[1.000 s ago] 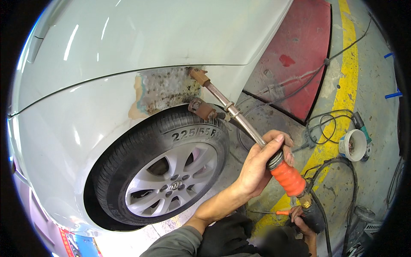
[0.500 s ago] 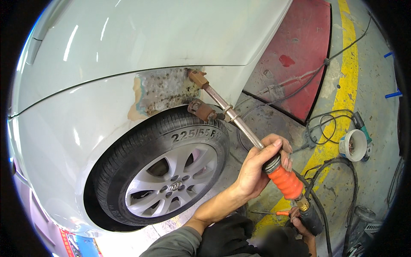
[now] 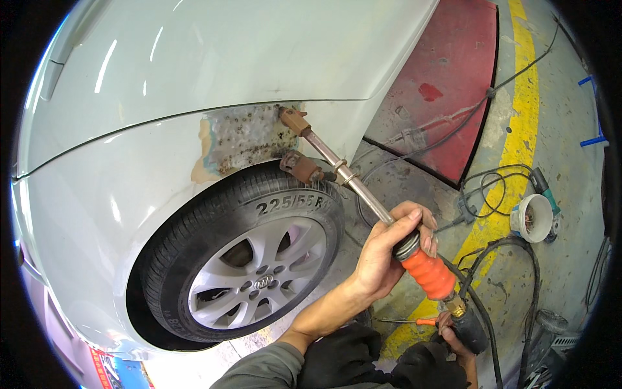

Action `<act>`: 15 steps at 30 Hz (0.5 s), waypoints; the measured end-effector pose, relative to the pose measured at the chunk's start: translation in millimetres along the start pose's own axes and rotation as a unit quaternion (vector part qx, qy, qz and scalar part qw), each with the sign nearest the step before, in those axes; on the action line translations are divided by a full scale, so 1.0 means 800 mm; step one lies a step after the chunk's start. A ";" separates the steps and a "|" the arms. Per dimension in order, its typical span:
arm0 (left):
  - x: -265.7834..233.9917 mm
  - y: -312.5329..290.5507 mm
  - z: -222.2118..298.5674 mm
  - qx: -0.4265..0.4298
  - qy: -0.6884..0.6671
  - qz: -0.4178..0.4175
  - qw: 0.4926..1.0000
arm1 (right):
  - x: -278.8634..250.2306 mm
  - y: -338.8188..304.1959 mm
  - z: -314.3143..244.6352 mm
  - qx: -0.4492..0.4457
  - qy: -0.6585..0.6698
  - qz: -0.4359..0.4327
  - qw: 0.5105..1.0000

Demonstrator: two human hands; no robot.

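My left hand (image 3: 389, 249) is closed round the metal shaft of a dent puller (image 3: 427, 271), just above its orange ribbed grip. The puller slants up to the left. Its rusty copper-coloured tip (image 3: 294, 121) meets the right part of a bare, spotted metal patch (image 3: 249, 136) on a white car fender (image 3: 84, 194). A second copper-coloured clamp piece (image 3: 301, 167) touches the wheel-arch edge below. My right hand (image 3: 455, 337), partly hidden, is closed at the puller's black rear end. An orange-handled screwdriver (image 3: 426, 321) shows at its fingers; whether they hold it I cannot tell.
Under the fender is a wheel (image 3: 259, 279). A red panel (image 3: 440, 84) lies on the floor to the right. Black cables (image 3: 536, 285) run across the yellow floor stripe (image 3: 525, 123). A white bucket (image 3: 531, 219) stands beside a green angle grinder (image 3: 545, 188).
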State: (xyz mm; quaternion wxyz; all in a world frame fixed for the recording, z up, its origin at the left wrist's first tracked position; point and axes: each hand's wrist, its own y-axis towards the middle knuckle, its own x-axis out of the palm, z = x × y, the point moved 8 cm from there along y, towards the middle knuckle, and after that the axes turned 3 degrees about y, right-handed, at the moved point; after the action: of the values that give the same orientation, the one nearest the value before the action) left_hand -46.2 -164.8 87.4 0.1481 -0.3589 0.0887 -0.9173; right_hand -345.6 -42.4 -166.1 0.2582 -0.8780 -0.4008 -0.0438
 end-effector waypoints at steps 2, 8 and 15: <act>0.001 0.001 0.000 0.000 0.000 -0.003 1.000 | 0.003 0.003 -0.019 0.006 -0.039 0.020 0.999; -0.003 0.001 -0.003 -0.005 -0.002 -0.057 0.998 | -0.001 0.007 -0.023 -0.007 -0.013 0.027 1.000; -0.002 0.003 -0.003 -0.006 -0.007 -0.061 0.998 | -0.005 0.012 -0.027 -0.016 -0.004 0.030 0.999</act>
State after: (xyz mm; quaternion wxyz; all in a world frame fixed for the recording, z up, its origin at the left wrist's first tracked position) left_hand -46.1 -166.7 83.6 0.0902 -0.3711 0.0713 -0.9214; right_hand -338.7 -60.4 -152.5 0.2440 -0.8938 -0.3743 -0.0389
